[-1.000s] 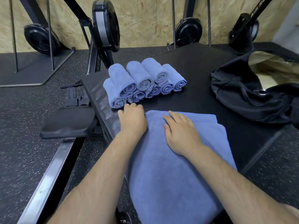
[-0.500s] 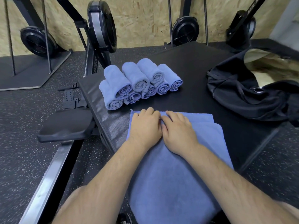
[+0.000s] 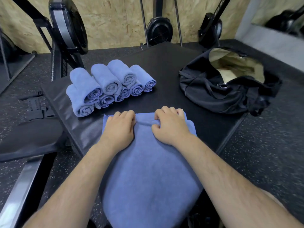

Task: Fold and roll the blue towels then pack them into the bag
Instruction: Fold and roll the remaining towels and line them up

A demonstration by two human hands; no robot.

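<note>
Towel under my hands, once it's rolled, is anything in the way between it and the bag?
Nothing visible. The black platform is bare between the towel and the bag, and the bag's mouth is open. The rolled towels sit off to the left, outside that path.

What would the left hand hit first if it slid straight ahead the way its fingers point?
Probably the rolled towels. Past the left hand and the folded towel lies a strip of bare black platform, then that pile's near ends. Depth is uncertain.
</note>
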